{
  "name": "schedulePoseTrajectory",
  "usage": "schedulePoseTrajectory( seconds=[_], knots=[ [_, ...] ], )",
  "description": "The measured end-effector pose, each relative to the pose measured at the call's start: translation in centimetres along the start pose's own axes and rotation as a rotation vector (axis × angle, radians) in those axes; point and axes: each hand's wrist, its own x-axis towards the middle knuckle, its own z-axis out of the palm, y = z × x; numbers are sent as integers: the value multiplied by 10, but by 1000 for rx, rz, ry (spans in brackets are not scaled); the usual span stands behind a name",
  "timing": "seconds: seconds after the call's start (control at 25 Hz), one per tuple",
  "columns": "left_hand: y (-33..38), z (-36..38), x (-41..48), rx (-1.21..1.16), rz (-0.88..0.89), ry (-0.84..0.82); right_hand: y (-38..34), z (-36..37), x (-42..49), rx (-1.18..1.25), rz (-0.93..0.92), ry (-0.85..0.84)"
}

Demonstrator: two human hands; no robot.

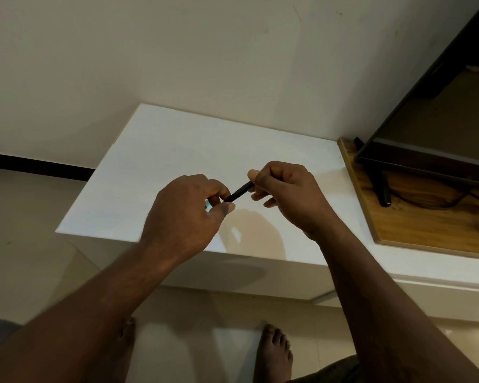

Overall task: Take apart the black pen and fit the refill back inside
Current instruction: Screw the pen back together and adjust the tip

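Hanging above the counter [177,150], the pen [239,192] is pinched at its ends by curled left hand [186,214] and right hand [285,197]; halves are best twisted oppositely, kept coaxial, so nothing is dropped.

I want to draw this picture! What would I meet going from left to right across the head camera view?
Black strip at the bottom of the wall → left hand → black pen, pinched by both hands → right hand → wooden board.
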Motion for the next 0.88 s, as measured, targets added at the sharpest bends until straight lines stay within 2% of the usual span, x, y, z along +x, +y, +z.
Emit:
schedulePoseTrajectory(
  seconds=[0.28, 0.68, 0.88],
  knots=[
    [1, -2, 1, -12, -18, 15, -2, -8, 2, 146, -6, 1],
    [1, -1, 0, 11, -4, 2, 0, 2, 0, 1, -38, 47],
    [2, -3, 1, -2, -12, 11, -3, -7, 0, 93, -59, 30]
  ],
)
